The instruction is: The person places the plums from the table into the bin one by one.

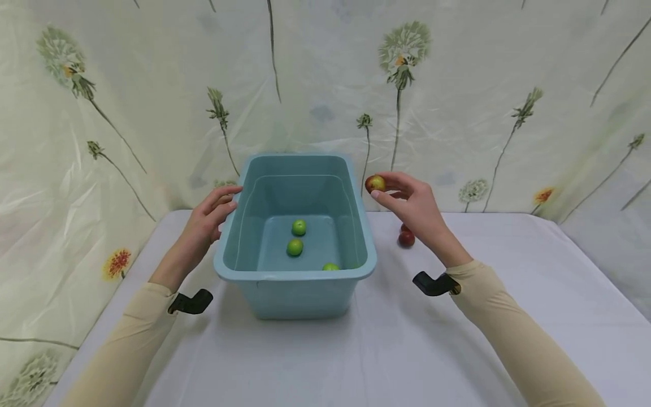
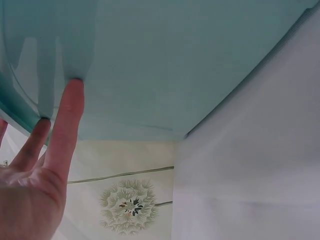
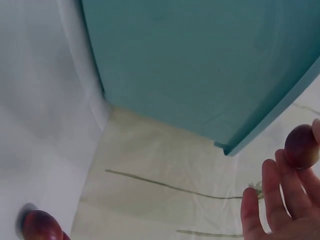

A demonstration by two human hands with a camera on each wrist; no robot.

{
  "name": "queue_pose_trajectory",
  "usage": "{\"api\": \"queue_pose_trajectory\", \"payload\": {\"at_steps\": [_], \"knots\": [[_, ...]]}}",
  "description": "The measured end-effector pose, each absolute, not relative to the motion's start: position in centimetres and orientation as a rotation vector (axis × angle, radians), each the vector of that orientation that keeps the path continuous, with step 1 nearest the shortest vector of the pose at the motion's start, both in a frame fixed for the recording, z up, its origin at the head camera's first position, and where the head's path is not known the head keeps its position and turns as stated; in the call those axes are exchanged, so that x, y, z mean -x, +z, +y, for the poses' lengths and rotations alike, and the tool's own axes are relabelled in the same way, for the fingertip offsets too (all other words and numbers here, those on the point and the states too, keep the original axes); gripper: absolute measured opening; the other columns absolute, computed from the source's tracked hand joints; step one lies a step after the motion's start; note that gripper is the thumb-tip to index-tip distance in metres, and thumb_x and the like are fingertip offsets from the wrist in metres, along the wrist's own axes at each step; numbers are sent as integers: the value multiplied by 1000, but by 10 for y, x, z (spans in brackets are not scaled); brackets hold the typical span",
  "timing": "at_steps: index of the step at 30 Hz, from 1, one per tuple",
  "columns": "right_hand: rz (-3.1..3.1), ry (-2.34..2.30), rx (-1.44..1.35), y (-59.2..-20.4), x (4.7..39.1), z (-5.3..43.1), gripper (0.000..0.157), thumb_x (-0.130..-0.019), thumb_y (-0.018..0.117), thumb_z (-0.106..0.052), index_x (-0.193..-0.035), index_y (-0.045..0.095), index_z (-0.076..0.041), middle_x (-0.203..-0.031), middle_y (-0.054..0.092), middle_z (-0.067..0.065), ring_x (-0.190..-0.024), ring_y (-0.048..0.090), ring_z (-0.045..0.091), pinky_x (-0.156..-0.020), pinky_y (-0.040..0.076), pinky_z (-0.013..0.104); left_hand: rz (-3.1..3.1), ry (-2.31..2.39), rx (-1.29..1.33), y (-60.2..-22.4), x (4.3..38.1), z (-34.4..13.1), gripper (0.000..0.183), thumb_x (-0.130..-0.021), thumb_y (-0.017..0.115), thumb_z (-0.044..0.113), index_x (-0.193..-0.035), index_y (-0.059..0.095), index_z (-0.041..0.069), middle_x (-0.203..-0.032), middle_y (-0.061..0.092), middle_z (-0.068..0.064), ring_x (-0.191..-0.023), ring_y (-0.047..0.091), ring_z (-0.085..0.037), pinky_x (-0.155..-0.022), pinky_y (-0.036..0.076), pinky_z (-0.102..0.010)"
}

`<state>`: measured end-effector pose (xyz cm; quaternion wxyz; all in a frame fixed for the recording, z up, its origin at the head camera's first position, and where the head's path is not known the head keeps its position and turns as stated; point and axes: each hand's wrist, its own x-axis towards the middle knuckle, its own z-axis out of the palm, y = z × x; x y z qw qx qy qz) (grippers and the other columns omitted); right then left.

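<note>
My right hand pinches a red and yellow plum between thumb and fingers, up beside the basin's right rim. The same plum looks dark red in the right wrist view. A light-blue plastic basin stands on the table; on its floor lie three green round fruits, one farther back, one in the middle and one partly hidden by the near rim. On the basin's left side my left hand rests its fingertips, with the fingers extended against the outer wall.
Dark red plums lie on the white-covered table right of the basin, below my right forearm and wrist. One plum shows at the lower left of the right wrist view. A dandelion-patterned sheet hangs behind the table.
</note>
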<state>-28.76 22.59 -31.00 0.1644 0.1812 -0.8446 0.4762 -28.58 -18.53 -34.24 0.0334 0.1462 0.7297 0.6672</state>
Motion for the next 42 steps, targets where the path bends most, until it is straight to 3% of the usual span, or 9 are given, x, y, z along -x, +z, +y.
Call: {"api": "queue_pose_trajectory", "payload": {"at_steps": [10,14,32,42], "knots": [[-2373,1378,-606,-297,293,211,42,-92,72,-28,-131,63,-15,-117,66,1,-107,59,13,-90,46,37,2212,2100,-471,-344,286,-184,44,-102,53,37,-143,49,22,-141,44,-8,-120,50,-28,-78,53,-33],[-2371,1367,-644,-290,293,204,41,-92,72,-31,-129,64,-16,-115,66,-1,-105,59,11,-90,47,39,2210,2105,-475,-345,285,-184,44,-102,53,37,-143,49,22,-140,44,-9,-119,51,-28,-77,54,-32],[-2391,1339,-778,-274,299,179,43,-92,72,-31,-131,62,-15,-115,65,-3,-106,58,11,-90,47,40,2229,2091,-469,-345,284,-184,47,-102,51,41,-146,46,24,-143,43,-9,-127,46,-31,-82,53,-34],[-2502,1219,-922,-271,303,165,36,-90,73,-34,-121,67,-16,-107,67,-5,-100,59,10,-88,46,41,2234,2102,-488,-348,284,-184,46,-102,50,40,-146,46,25,-143,42,-9,-125,48,-30,-83,52,-33]]}}
